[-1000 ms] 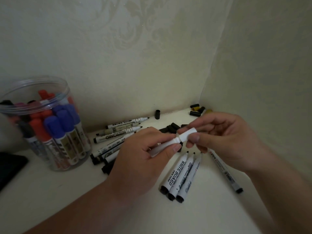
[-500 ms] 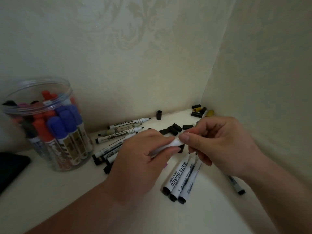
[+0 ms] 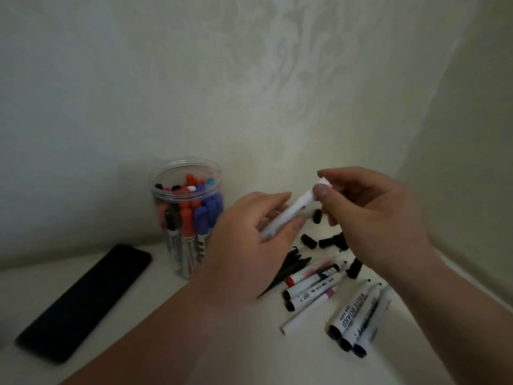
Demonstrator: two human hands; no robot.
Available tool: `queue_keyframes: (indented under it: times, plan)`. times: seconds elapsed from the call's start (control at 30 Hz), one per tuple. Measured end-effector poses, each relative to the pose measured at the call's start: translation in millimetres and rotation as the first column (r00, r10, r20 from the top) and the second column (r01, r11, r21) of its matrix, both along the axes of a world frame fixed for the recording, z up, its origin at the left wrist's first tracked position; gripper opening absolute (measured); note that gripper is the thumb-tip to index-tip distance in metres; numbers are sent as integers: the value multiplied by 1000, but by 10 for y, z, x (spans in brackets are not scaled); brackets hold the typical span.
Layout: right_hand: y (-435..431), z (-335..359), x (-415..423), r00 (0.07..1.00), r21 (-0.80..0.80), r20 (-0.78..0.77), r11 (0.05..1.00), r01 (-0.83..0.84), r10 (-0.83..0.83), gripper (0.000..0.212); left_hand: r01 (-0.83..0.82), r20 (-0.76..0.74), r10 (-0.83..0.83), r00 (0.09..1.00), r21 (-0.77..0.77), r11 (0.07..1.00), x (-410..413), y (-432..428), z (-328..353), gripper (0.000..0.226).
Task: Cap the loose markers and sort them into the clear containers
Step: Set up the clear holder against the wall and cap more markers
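View has swung since 0.5 s ago: clear round plastic jar (image 3: 186, 167) of capped markers now mid-frame, flat black phone (image 3: 83, 301) left of it. Slim white marker (image 3: 294, 209) is raised higher (tilted, top end right). Left hand (image 3: 244, 245) curls round its barrel; right hand (image 3: 369, 215) pinches the top end. Loose black caps (image 3: 308, 241) lie underneath. Walls close behind and right; bare bench (image 3: 144, 345) front-left.
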State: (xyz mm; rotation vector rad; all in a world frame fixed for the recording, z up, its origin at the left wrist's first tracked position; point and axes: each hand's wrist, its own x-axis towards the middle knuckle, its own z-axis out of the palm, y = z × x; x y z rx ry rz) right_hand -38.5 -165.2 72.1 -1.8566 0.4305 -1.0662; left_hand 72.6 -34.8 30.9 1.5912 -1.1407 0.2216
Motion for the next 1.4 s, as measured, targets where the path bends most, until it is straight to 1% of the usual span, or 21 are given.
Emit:
queue_keyframes:
  times: [0.03,0.13,0.2,0.27,0.37,0.4,0.47,0.53,0.6,0.7,0.77,0.83,0.9,0.93,1.0,1.07,1.23,1.27,1.33,1.37,1.4]
  plan:
    - [21,112,69,999,-10,52,1000,13,-12,17,-28,5,28,1000,-14,1000,63,113,5,32]
    - [145,457,324,983,-59,185,998,26,-15,13,-131,34,135,990,-90,987,298,463,-18,17]
    - [258,632,522,972,-126,235,992,27,3,9,-192,49,201,978,-138,972,420,664,-14,12]
    - [354,762,725,952,-153,308,987,40,9,5,-253,69,268,961,-168,953,505,828,-3,8]
    - [468,831,983,926,-213,377,975,63,23,4,-348,-10,351,936,-156,924,663,957,-68,12]
    - [496,814,1058,936,-272,349,960,66,34,4,-373,-45,370,928,-142,917,711,973,-93,14]
    - [541,739,1183,976,-388,211,921,33,54,3,-417,-99,408,907,-86,905,770,995,-106,23]
    - [552,694,1247,993,-436,96,900,-17,65,5,-462,-121,459,880,13,887,778,1007,-73,40]
    - [536,743,1253,997,-498,49,867,-35,68,6,-460,-135,463,876,55,886,782,1015,-30,63]
    - [506,838,1222,997,-583,-3,810,-68,82,7,-345,-172,365,915,136,929,800,983,61,99]
    - [542,843,1232,989,-539,3,834,-122,147,6,-198,-283,237,929,162,967,798,936,119,109]
    - [616,833,1260,957,-437,44,867,-239,286,6,-108,-348,159,924,161,981,784,889,141,114]
    - [677,814,1292,939,-420,59,862,-284,339,6,-95,-363,145,921,152,984,779,867,140,115]
    - [700,808,1311,946,-462,30,844,-272,321,8,-95,-372,142,917,142,985,778,865,142,114]
    - [739,793,1362,960,-535,-73,802,-265,269,20,-93,-389,138,911,133,987,783,868,139,114]
    - [759,765,1400,955,-511,-151,807,-297,256,30,-94,-404,138,904,128,987,787,872,136,115]
    - [628,751,1362,982,-503,-168,849,-162,88,28,-104,-390,153,908,145,984,812,874,127,114]
    - [627,739,1342,982,-476,-158,863,-169,105,28,-102,-384,154,910,153,983,820,872,121,114]
    - [684,696,1343,967,-412,-152,876,-251,206,25,-103,-373,161,914,171,980,833,870,113,112]
    - [725,655,1376,953,-407,-194,864,-296,235,22,-105,-364,162,917,170,980,840,871,107,109]
    - [747,612,1422,936,-450,-285,834,-320,206,15,-104,-361,159,919,167,981,849,870,97,107]
